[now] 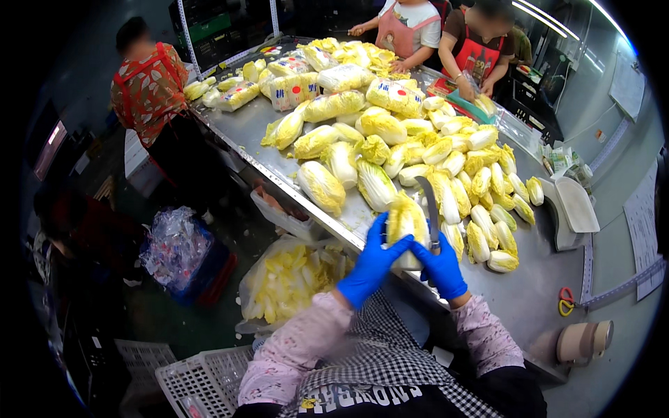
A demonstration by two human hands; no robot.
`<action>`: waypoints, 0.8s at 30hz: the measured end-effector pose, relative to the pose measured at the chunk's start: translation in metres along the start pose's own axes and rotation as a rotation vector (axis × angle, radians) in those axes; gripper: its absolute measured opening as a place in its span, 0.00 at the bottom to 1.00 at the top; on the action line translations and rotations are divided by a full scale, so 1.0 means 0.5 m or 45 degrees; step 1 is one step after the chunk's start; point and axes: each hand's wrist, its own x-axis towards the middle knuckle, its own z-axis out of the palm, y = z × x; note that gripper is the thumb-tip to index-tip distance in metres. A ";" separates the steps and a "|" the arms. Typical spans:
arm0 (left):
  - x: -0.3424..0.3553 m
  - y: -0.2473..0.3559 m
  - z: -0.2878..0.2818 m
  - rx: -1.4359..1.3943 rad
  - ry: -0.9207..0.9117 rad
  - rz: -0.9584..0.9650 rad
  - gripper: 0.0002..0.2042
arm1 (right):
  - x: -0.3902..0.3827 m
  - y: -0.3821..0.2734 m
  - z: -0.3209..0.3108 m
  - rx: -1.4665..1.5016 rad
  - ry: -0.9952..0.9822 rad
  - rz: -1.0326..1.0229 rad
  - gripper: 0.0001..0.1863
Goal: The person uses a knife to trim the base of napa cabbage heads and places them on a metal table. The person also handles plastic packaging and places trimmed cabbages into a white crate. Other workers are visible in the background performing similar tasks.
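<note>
My left hand (pixel 369 265) in a blue glove is wrapped round a yellow-white napa cabbage (pixel 405 224) held upright over the table's near edge. My right hand (pixel 437 268), also gloved, grips a knife (pixel 428 205) with its long steel blade pointing up, beside the cabbage; its thumb lies near the cabbage's lower part. Just beyond are many loose cabbages (pixel 341 167) on the steel table (pixel 536 292), with several bagged ones (pixel 293 94) toward the far end.
Co-workers (pixel 150 90) stand left and at the back (pixel 474 56). Below left are a bag of trimmed leaves (pixel 282 285), bagged plastic in a blue tub (pixel 178 244) and a white crate (pixel 202 376). At right are scissors (pixel 564 303), a white scale-like object (pixel 578 202) and a beige cylinder (pixel 582 338).
</note>
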 end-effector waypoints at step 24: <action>-0.258 -0.191 -0.423 -1.190 0.642 -0.358 0.22 | -0.010 0.053 0.093 -0.585 0.108 -0.635 0.28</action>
